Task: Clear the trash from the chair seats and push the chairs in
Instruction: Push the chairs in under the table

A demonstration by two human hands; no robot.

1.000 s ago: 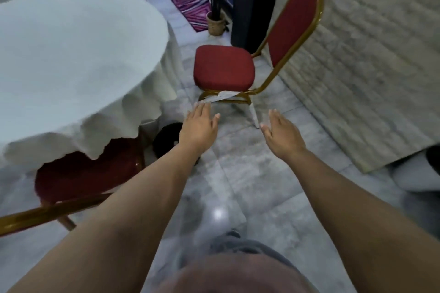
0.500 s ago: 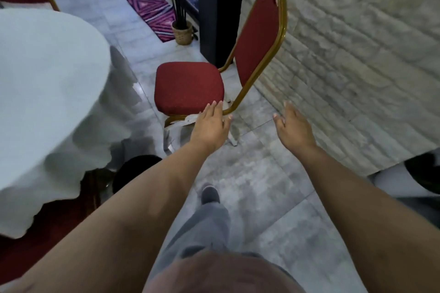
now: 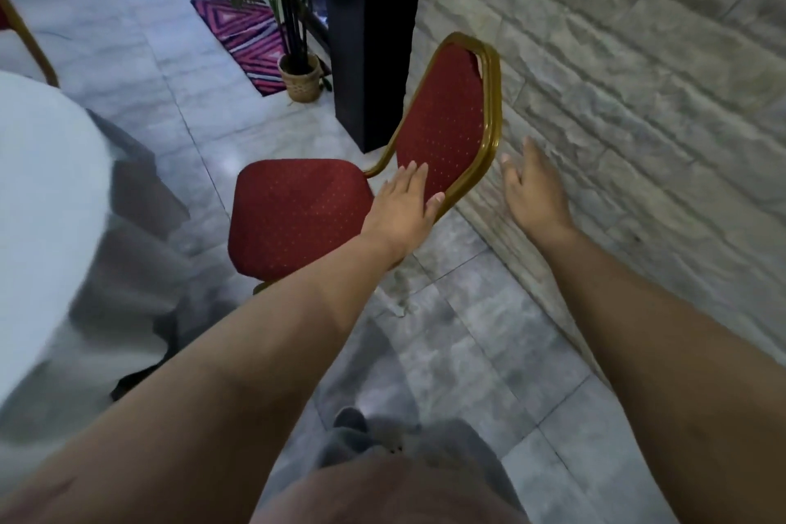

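Observation:
A red padded chair [image 3: 297,217] with a gold metal frame stands on the tile floor, its seat bare and its backrest [image 3: 451,119] close to the stone wall. My left hand [image 3: 404,208] reaches out flat and open over the seat's right edge, fingertips by the lower backrest frame. My right hand [image 3: 531,191] is open too, held in the gap between the backrest and the wall, touching nothing that I can see. No trash shows on the seat.
A round table with a white cloth [image 3: 51,225] fills the left. A stone wall [image 3: 638,98] runs along the right, a black pillar [image 3: 370,34] stands behind the chair. A potted plant [image 3: 297,72], a patterned rug [image 3: 242,30] and another chair's gold frame [image 3: 29,43] lie farther back.
I have stepped closer to the chair and both hands have moved forward. The left hand went from the seat's front edge to its right side. The white paper under the chair is out of sight.

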